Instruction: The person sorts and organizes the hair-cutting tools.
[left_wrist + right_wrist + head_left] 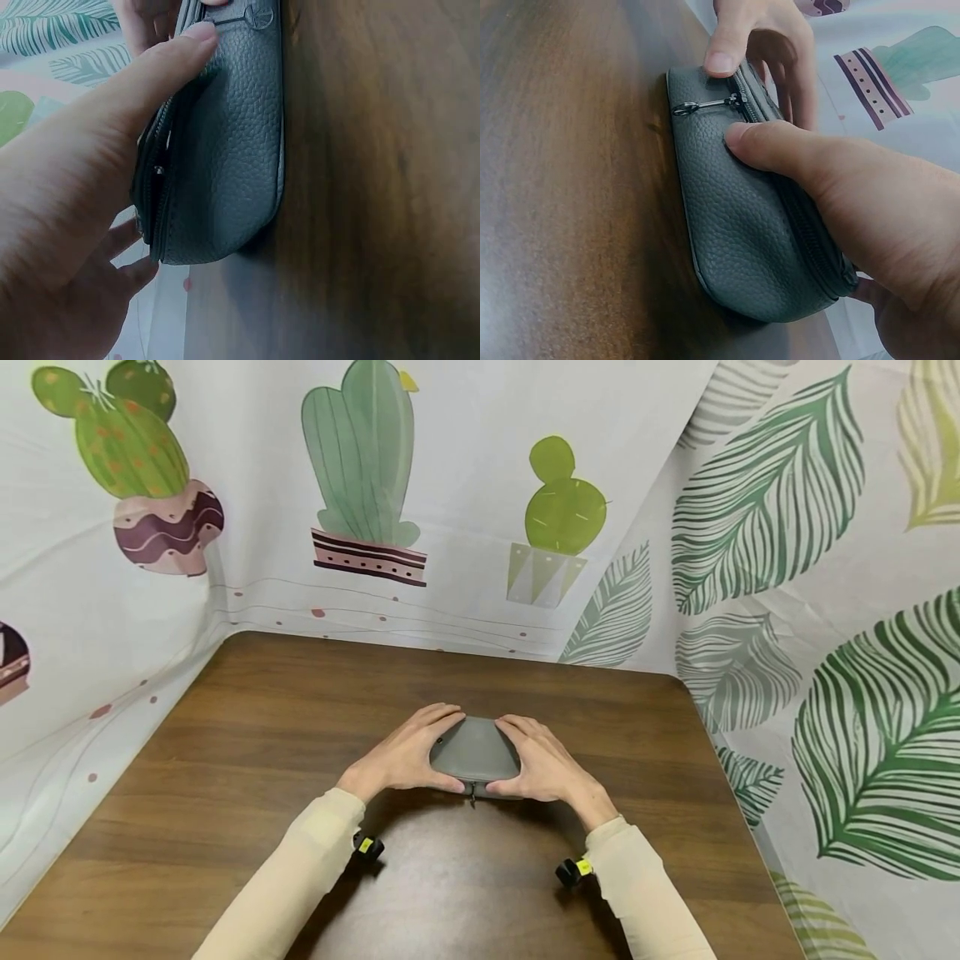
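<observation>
A grey pebbled-leather zip pouch (476,747) lies on the wooden table, between both hands. My left hand (408,752) grips its left end, thumb on the near side and fingers toward the far edge. The right hand (547,764) holds the right end in the same way. In the right wrist view, both thumbs press the pouch's front just below the zipper, on either side of a dark metal zipper pull (705,106). The zipper (159,172) runs along the upper edge. Whatever the pouch contains is hidden.
The brown wooden table (300,693) extends around the pouch. White cloth with printed cacti (367,468) hangs behind it, and leaf-printed cloth (765,502) on the right. A small black device (573,870) is attached at each wrist.
</observation>
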### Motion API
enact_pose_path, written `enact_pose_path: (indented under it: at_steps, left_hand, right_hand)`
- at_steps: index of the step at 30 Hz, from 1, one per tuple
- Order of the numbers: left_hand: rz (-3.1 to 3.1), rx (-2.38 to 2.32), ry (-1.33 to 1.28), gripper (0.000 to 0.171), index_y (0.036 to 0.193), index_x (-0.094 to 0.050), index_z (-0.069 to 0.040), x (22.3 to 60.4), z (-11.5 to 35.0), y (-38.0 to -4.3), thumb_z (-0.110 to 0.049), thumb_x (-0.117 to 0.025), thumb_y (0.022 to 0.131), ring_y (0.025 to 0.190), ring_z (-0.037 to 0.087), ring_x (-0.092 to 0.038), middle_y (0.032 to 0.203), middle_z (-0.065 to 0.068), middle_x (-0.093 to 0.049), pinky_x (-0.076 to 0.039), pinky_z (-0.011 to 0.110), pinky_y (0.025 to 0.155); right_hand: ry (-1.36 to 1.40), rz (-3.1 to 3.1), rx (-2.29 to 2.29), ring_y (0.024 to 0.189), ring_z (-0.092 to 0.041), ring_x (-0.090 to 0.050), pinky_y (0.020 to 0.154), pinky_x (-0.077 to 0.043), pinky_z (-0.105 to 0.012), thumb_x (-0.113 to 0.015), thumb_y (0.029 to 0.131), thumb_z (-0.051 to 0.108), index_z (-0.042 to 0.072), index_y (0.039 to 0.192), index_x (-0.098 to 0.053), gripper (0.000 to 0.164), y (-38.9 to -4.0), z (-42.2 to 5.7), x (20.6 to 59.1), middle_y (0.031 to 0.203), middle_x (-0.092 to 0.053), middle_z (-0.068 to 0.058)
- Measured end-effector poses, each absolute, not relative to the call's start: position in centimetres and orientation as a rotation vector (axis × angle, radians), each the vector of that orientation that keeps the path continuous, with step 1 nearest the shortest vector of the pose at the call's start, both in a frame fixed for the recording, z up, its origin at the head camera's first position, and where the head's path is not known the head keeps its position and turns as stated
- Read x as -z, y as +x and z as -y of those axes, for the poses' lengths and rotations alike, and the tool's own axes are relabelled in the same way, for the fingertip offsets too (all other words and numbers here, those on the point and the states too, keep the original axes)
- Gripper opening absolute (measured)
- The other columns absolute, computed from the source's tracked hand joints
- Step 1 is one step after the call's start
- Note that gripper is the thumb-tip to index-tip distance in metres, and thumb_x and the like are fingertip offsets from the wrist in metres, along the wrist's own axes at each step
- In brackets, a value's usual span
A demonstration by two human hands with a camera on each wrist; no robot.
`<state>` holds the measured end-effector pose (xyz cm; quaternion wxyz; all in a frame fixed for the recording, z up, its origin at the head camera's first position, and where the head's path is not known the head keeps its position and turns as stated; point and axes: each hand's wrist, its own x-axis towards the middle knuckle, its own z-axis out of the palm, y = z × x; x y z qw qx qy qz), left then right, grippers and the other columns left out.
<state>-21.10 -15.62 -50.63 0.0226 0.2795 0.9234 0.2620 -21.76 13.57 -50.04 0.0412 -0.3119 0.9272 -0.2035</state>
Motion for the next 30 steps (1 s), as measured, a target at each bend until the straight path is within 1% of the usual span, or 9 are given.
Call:
enact_pose_path:
  at_steps: [4, 6, 12, 14, 17, 21, 24, 26, 30]
  left_hand:
    - [-2.936, -0.867, 0.843, 0.108, 0.170, -0.048, -0.008, 50.8, 15.5, -20.1, -0.057, -0.096, 0.087, 0.175, 0.042, -0.026, 0.180, 0.015, -0.044, -0.034, 0.066, 0.138]
    - [-2.992, -0.894, 0.832, 0.101, 0.169, -0.051, -0.008, 50.7, 15.3, -19.5, -0.055, -0.094, 0.090, 0.174, 0.042, -0.028, 0.178, 0.015, -0.047, -0.033, 0.066, 0.138]
    - [-3.154, -0.951, 0.840, 0.084, 0.160, -0.061, -0.008, 50.1, 14.1, -17.2, -0.048, -0.093, 0.093, 0.160, 0.041, -0.050, 0.163, 0.014, -0.061, -0.043, 0.064, 0.132]
    - [-3.205, -0.953, 0.846, 0.076, 0.155, -0.065, -0.009, 50.0, 13.7, -16.3, -0.046, -0.092, 0.094, 0.151, 0.039, -0.056, 0.157, 0.013, -0.066, -0.047, 0.062, 0.127]
    - [-3.281, -0.942, 0.865, 0.063, 0.145, -0.072, -0.011, 50.0, 13.1, -15.0, -0.043, -0.091, 0.094, 0.135, 0.034, -0.064, 0.145, 0.012, -0.073, -0.055, 0.056, 0.112]
    - [-3.347, -0.933, 0.896, 0.045, 0.126, -0.076, -0.012, 50.2, 12.3, -13.6, -0.034, -0.094, 0.091, 0.111, 0.027, -0.070, 0.121, 0.005, -0.078, -0.058, 0.046, 0.095]
    - [-3.355, -0.930, 0.897, 0.035, 0.112, -0.077, -0.012, 50.5, 11.8, -12.9, -0.029, -0.095, 0.088, 0.097, 0.022, -0.072, 0.104, 0.000, -0.077, -0.063, 0.041, 0.088]
    - [-3.348, -0.924, 0.880, 0.030, 0.106, -0.076, -0.012, 50.7, 11.4, -12.5, -0.028, -0.095, 0.088, 0.090, 0.019, -0.071, 0.097, -0.001, -0.075, -0.064, 0.038, 0.081]
    - [-3.327, -0.890, 0.807, 0.026, 0.098, -0.075, -0.013, 51.3, 10.9, -12.1, -0.027, -0.094, 0.089, 0.080, 0.014, -0.068, 0.091, -0.001, -0.073, -0.059, 0.030, 0.067]
  right_hand:
    - [-0.948, -2.838, 0.621, 0.163, -0.041, -0.047, 0.134, -0.040, -0.063, -0.095, 0.086, 0.055, 0.005, 0.171, -0.046, 0.110, -21.7, -13.6, 50.3, 0.176, -0.047, -0.018]
    - [-0.948, -2.836, 0.621, 0.163, -0.041, -0.046, 0.135, -0.040, -0.063, -0.094, 0.087, 0.055, 0.005, 0.172, -0.045, 0.110, -21.8, -13.6, 50.4, 0.177, -0.047, -0.018]
    - [-0.949, -2.837, 0.621, 0.163, -0.040, -0.047, 0.134, -0.041, -0.061, -0.094, 0.088, 0.055, 0.005, 0.172, -0.045, 0.109, -21.8, -13.7, 50.5, 0.177, -0.047, -0.015]
    - [-0.942, -2.835, 0.621, 0.164, -0.040, -0.046, 0.135, -0.040, -0.061, -0.094, 0.088, 0.056, 0.006, 0.172, -0.045, 0.110, -21.7, -13.7, 50.4, 0.177, -0.046, -0.014]
    - [-0.947, -2.838, 0.625, 0.164, -0.041, -0.046, 0.134, -0.040, -0.062, -0.094, 0.088, 0.056, 0.005, 0.172, -0.045, 0.109, -21.7, -13.7, 50.3, 0.177, -0.047, -0.015]
    - [-0.956, -2.842, 0.635, 0.163, -0.042, -0.047, 0.133, -0.041, -0.063, -0.094, 0.088, 0.055, 0.004, 0.171, -0.047, 0.108, -21.6, -13.7, 50.2, 0.176, -0.048, -0.016]
    - [-0.955, -2.840, 0.643, 0.163, -0.042, -0.047, 0.133, -0.041, -0.063, -0.094, 0.087, 0.054, 0.004, 0.170, -0.047, 0.108, -21.6, -13.7, 50.2, 0.176, -0.048, -0.016]
    - [-0.956, -2.836, 0.649, 0.163, -0.042, -0.047, 0.133, -0.041, -0.063, -0.095, 0.087, 0.053, 0.004, 0.170, -0.047, 0.107, -21.6, -13.7, 50.1, 0.176, -0.048, -0.016]
    - [-0.953, -2.833, 0.659, 0.163, -0.042, -0.047, 0.133, -0.042, -0.063, -0.095, 0.087, 0.052, 0.005, 0.170, -0.048, 0.107, -21.6, -13.7, 50.2, 0.176, -0.048, -0.016]
